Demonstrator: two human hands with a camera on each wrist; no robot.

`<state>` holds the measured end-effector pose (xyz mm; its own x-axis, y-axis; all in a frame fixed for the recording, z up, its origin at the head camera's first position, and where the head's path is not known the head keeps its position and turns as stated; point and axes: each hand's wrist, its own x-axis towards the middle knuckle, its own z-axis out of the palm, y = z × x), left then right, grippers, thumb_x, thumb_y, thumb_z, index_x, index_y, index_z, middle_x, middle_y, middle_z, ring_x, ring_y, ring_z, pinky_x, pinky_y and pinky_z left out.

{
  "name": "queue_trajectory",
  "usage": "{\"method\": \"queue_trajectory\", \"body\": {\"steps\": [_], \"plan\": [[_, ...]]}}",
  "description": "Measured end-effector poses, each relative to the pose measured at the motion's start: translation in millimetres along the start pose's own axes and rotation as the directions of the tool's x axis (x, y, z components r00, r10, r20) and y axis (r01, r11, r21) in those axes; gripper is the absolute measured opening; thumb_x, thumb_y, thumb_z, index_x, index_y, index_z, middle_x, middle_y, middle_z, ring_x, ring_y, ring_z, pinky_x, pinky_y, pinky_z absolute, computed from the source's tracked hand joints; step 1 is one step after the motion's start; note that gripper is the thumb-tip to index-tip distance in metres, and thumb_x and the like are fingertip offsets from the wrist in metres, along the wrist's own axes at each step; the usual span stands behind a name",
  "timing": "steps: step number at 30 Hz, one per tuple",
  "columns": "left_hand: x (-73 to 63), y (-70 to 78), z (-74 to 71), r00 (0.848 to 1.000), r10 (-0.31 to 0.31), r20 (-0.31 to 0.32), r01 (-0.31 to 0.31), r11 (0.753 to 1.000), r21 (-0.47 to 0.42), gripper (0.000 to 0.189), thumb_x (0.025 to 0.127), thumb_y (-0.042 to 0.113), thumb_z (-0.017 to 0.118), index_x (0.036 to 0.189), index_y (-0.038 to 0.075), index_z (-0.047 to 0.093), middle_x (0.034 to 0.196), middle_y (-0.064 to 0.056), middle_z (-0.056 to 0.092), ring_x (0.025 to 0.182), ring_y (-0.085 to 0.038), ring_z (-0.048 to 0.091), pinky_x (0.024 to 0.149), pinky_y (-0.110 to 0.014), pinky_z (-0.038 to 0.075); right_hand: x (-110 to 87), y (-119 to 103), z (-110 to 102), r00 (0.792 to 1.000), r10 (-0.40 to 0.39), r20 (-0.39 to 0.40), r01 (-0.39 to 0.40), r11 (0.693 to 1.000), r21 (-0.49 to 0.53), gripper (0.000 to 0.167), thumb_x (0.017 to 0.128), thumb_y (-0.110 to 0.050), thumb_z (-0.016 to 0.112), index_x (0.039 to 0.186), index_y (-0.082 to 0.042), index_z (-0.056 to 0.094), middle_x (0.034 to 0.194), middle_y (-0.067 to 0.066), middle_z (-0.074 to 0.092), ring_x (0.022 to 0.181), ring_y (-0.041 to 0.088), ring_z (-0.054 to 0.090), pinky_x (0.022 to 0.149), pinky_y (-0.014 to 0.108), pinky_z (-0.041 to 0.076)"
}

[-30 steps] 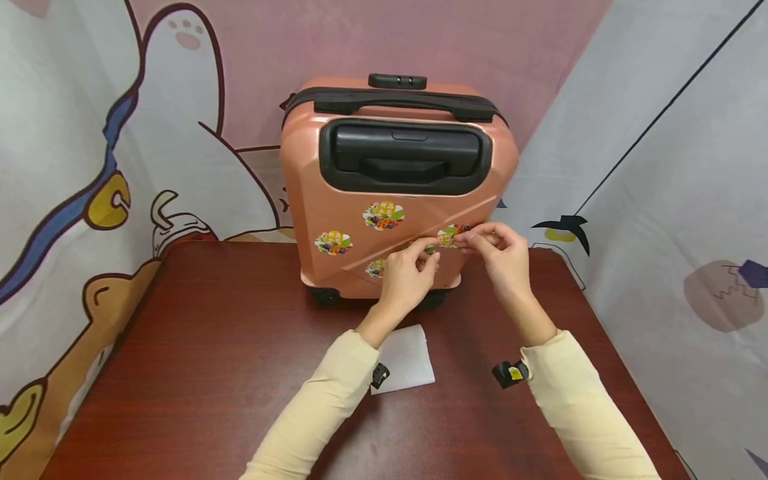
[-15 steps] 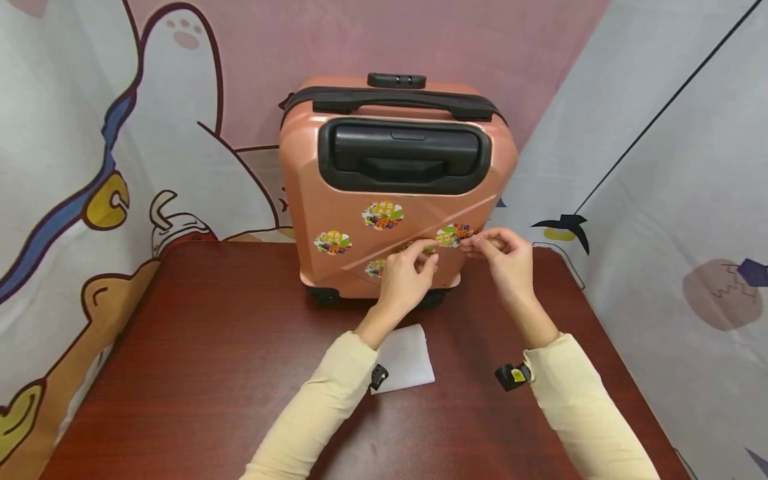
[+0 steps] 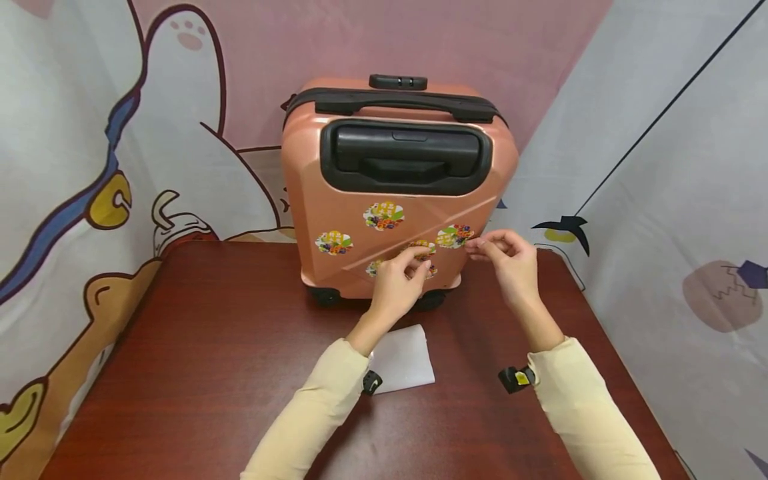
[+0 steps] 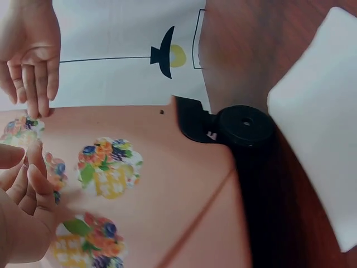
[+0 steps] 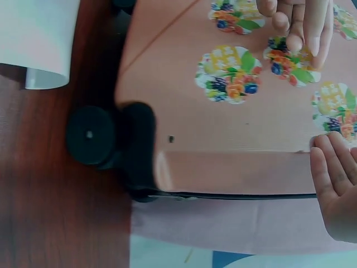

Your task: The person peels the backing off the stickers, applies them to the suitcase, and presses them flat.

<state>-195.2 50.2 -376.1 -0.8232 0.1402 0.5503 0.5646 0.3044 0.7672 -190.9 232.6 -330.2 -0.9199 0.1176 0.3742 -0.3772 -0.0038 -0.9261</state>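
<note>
A salmon-pink suitcase [image 3: 330, 210] stands upright, several round fruit-print stickers on its front. My right hand [image 3: 513, 263] is at the rightmost sticker [image 3: 455, 236]; in the left wrist view its fingers [image 4: 39, 89] reach down, fairly straight, to that sticker's edge. My left hand [image 3: 396, 283] hovers before the lower middle of the case, fingers loosely bent with nothing between them. It partly covers the central sticker [image 3: 425, 248] and a lower sticker [image 3: 373, 268]. The right wrist view shows its fingertips [image 5: 295, 42] over the central sticker.
The case rests on its black wheels [image 3: 324, 297] on a dark red-brown table [image 3: 228, 373]. A white paper sheet [image 3: 405, 360] lies in front of it, below the left forearm. Printed curtains [image 3: 600, 100] hang behind and beside the table.
My right hand has slid slightly right, from the rightmost sticker's middle to its edge. My left hand has drawn back a little down and left, uncovering more of the central sticker.
</note>
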Motion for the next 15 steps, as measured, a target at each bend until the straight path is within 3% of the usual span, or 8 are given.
{"method": "queue_trajectory", "body": {"steps": [9, 15], "plan": [[-23.4, -14.0, -16.5, 0.999, -0.050, 0.010, 0.050, 0.999, 0.009, 0.021, 0.085, 0.009, 0.062, 0.105, 0.002, 0.064, 0.075, -0.005, 0.067, 0.062, -0.014, 0.060, 0.057, -0.021, 0.046, -4.7, 6.0, 1.2, 1.000, 0.008, 0.001, -0.008, 1.000, 0.004, 0.004, 0.085, 0.006, 0.058, 0.082, 0.008, 0.056, 0.078, 0.011, 0.069, 0.074, 0.021, 0.067, 0.067, 0.032, 0.053], [-39.9, -29.4, -30.5, 0.993, -0.104, 0.046, 0.102, 0.994, 0.049, 0.023, 0.086, 0.011, 0.063, 0.107, 0.002, 0.064, 0.078, -0.004, 0.067, 0.064, -0.014, 0.060, 0.055, -0.022, 0.045, -9.5, 11.2, -0.3, 0.999, 0.041, 0.005, -0.041, 0.998, -0.041, 0.016, 0.086, 0.001, 0.059, 0.090, 0.014, 0.052, 0.083, 0.010, 0.069, 0.079, 0.020, 0.066, 0.067, 0.029, 0.053]]}}
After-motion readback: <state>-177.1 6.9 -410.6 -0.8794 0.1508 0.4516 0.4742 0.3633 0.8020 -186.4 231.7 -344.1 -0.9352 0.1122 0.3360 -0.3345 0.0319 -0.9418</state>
